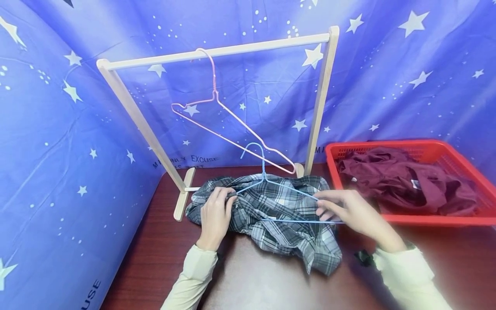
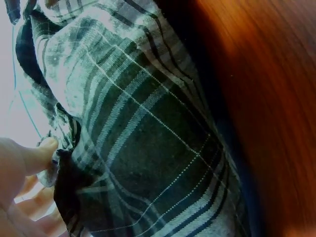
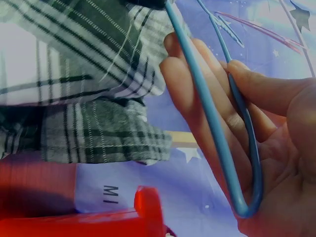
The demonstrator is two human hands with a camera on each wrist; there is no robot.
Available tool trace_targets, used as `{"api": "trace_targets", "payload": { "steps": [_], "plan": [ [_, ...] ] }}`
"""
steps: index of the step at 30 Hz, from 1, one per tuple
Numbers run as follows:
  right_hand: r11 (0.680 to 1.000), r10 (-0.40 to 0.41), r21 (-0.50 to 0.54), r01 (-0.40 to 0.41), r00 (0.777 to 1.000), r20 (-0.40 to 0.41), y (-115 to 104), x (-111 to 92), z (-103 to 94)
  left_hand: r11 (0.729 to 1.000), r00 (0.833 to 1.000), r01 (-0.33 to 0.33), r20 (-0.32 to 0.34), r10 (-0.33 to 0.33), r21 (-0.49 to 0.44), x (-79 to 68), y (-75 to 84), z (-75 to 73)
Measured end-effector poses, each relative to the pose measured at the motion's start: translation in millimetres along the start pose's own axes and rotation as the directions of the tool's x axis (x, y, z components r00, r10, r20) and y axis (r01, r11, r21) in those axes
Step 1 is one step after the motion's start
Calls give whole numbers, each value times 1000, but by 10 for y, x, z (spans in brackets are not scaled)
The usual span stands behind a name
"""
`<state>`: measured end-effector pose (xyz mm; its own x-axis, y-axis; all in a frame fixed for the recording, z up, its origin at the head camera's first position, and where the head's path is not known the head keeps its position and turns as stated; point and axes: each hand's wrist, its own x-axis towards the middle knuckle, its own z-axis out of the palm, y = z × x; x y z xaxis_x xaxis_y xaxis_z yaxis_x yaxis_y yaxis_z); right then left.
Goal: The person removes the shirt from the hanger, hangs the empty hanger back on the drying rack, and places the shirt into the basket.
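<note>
Blue cloth with white stars [image 1: 391, 82] stands behind the dark red bench [image 1: 143, 267]. In the head view, the left hand [image 1: 214, 217] pinches the plaid shirt [image 1: 284, 239], whose body spreads from this hand toward 3 and 4 o'clock. The right hand [image 1: 350, 211] holds the blue hanger [image 1: 264, 168] near its end, between thumb and fingers; from there, the shirt lies at 9 o'clock. At 2 o'clock of this same hand is the red basket [image 1: 445, 220], containing maroon clothing [image 1: 407, 181].
</note>
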<state>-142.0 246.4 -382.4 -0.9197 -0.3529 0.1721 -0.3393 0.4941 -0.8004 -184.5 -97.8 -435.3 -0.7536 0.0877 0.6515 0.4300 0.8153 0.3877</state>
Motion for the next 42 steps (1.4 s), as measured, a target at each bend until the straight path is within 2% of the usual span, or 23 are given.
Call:
{"api": "trace_targets", "payload": {
  "steps": [4,10,18,27,31,42],
  "plan": [
    [1000,19,16,-19,1000,13,25,-33,-16,1000,1000,-10,-8,10,2,-11,-3,21],
    [1000,-16,-7,16,1000,-20,54,-41,-27,1000,1000,-5,-20,5,-10,-34,-39,11],
    [998,-67,-23,65,996,-53,68,-67,-60,999,999,26,23,-26,-21,-35,-65,-24],
    [992,-112,-71,107,991,-78,54,-134,-128,999,1000,-15,22,16,-28,-55,-115,-55],
    [987,-136,-101,127,987,-86,63,-172,-177,999,1000,-13,25,14,-31,-76,-163,-88],
    [989,-103,-119,92,991,-88,96,-279,-308,998,999,26,40,-24,-48,-111,-235,-102]
  ]
}}
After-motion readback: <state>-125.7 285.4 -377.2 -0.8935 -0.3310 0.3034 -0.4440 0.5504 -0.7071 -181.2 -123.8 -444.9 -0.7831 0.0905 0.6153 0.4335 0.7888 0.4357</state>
